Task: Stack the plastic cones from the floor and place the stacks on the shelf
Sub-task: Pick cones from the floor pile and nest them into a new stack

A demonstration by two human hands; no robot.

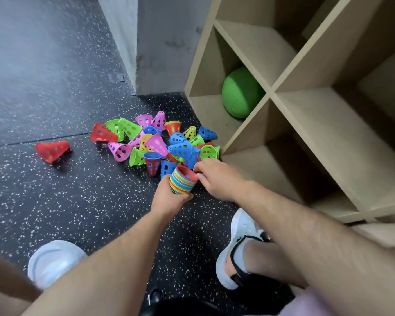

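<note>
My left hand grips a stack of nested coloured cones, its red top cone opening towards me. My right hand is beside the stack's rim, fingers curled, fingertips at the rim and near the pile; whether it holds a cone I cannot tell. A pile of loose perforated cones in red, green, pink, blue and yellow lies on the dark speckled floor just beyond both hands. One red cone lies apart to the left. The wooden cube shelf stands at the right.
A green ball sits in a lower shelf compartment. A grey wall corner rises behind the pile. My two white shoes stand on the floor near the bottom of the view.
</note>
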